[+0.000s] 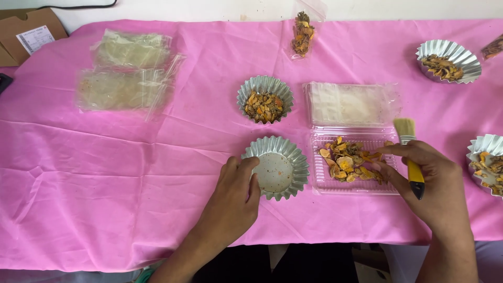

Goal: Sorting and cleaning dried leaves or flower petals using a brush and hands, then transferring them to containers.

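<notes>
My left hand [233, 195] rests on the near left rim of an empty fluted metal cup [276, 167] with a few crumbs on its bottom. My right hand [425, 178] holds a small brush [409, 152] with a yellow handle and pale bristles pointing away from me. Its fingertips touch the dried orange and brown pieces [350, 161] lying in an open clear plastic clamshell box [319, 186]. A second fluted cup [265, 98] behind the empty one is filled with the same dried pieces.
Pink cloth [105, 183] covers the table. Clear bags [128, 76] lie at far left, a filled bag [303, 32] at the far middle. More filled fluted cups sit at far right [448, 61] and at the right edge [488, 162]. A cardboard box [29, 31] is top left.
</notes>
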